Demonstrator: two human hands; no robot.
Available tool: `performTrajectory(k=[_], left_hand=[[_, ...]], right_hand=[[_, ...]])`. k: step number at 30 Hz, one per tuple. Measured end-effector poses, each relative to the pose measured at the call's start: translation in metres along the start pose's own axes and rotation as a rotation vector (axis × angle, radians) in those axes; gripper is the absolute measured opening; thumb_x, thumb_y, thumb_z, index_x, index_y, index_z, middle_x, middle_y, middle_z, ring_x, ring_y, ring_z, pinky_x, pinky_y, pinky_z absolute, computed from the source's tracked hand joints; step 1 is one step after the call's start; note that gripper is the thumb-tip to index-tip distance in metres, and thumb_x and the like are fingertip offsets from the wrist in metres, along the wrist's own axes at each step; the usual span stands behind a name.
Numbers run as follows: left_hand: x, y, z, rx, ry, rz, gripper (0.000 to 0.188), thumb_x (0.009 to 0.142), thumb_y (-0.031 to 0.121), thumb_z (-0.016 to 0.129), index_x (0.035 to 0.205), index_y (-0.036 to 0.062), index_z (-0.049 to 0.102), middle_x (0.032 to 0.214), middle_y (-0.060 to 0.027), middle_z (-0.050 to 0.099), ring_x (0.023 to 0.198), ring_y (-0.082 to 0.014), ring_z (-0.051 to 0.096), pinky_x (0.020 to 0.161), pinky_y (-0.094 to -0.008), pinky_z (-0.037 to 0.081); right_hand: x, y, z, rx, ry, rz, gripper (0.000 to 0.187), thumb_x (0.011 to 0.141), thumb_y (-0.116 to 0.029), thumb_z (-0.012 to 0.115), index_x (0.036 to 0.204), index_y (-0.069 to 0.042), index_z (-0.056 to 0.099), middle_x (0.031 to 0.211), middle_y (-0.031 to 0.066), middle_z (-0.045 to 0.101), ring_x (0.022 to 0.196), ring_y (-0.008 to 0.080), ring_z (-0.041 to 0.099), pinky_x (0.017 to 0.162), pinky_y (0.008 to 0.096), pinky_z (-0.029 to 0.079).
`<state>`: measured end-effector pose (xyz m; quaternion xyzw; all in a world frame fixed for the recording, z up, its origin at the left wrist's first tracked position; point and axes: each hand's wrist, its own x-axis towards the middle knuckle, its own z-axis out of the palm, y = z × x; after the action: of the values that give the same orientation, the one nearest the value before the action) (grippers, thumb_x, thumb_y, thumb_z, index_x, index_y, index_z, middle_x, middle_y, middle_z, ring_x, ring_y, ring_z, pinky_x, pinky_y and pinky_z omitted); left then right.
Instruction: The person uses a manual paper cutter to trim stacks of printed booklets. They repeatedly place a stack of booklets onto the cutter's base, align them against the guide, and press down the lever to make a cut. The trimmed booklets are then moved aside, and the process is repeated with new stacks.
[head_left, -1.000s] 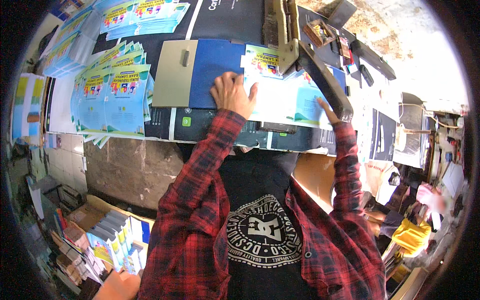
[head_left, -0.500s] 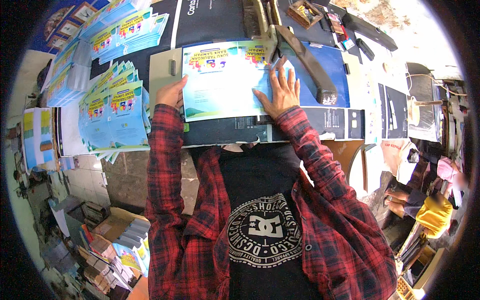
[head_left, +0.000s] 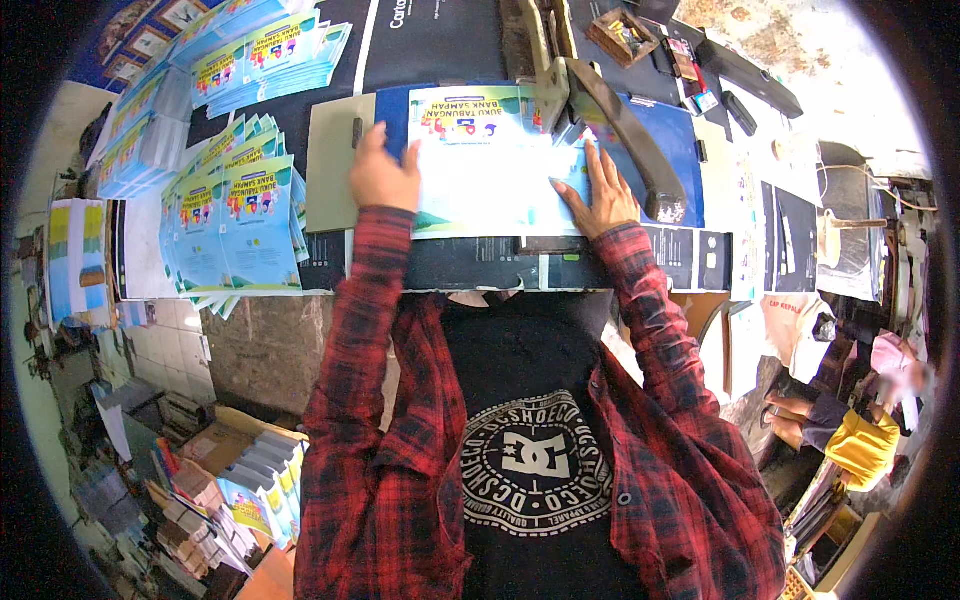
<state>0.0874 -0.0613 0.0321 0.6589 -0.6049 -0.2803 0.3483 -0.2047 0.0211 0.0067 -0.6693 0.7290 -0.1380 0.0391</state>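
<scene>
Beside the dark metal lever press [head_left: 628, 135], the splayed right hand [head_left: 606, 195] seemingly steadies a glossy blue sheet [head_left: 480, 185]; left hand [head_left: 384, 182] grips nothing.

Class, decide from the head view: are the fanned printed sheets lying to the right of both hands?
No, the fanned printed sheets lie to the left of the left hand.
</scene>
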Motion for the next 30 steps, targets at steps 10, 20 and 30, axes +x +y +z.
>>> performTrajectory(k=[10,20,30], left_hand=[[-0.077,0.022,0.082,0.442,-0.179,0.585,0.074,0.092,0.048,0.050,0.145,-0.0013,0.036,0.156,-0.0158,0.028,0.145,-0.0332,0.023,0.116,-0.0539,0.015],[-0.074,0.024,0.084,0.489,-0.171,0.566,0.072,0.092,0.049,0.048,0.144,0.0004,0.038,0.155,-0.0141,0.031,0.144,-0.0311,0.025,0.117,-0.0524,0.016],[-0.078,0.027,0.083,0.455,-0.183,0.557,0.073,0.090,0.049,0.052,0.144,0.0019,0.040,0.155,-0.0118,0.031,0.145,-0.0280,0.025,0.116,-0.0514,0.015]], right_hand=[[0.000,-0.002,-0.008,0.106,-0.040,-0.046,0.081,0.087,-0.064,0.055,0.151,-0.020,0.033,0.153,0.0122,0.036,0.141,0.0356,0.031,0.113,0.0561,0.022],[0.084,-0.074,-0.215,-0.034,0.152,-0.737,0.047,0.098,-0.012,0.049,0.144,-0.016,0.041,0.130,0.0236,0.052,0.115,0.0392,0.056,0.099,0.0409,0.047],[-0.019,-0.088,-0.078,-0.030,0.163,-0.234,0.104,0.079,-0.053,0.068,0.147,0.009,0.021,0.150,0.0339,0.026,0.135,0.0473,0.035,0.108,0.0517,0.033]])
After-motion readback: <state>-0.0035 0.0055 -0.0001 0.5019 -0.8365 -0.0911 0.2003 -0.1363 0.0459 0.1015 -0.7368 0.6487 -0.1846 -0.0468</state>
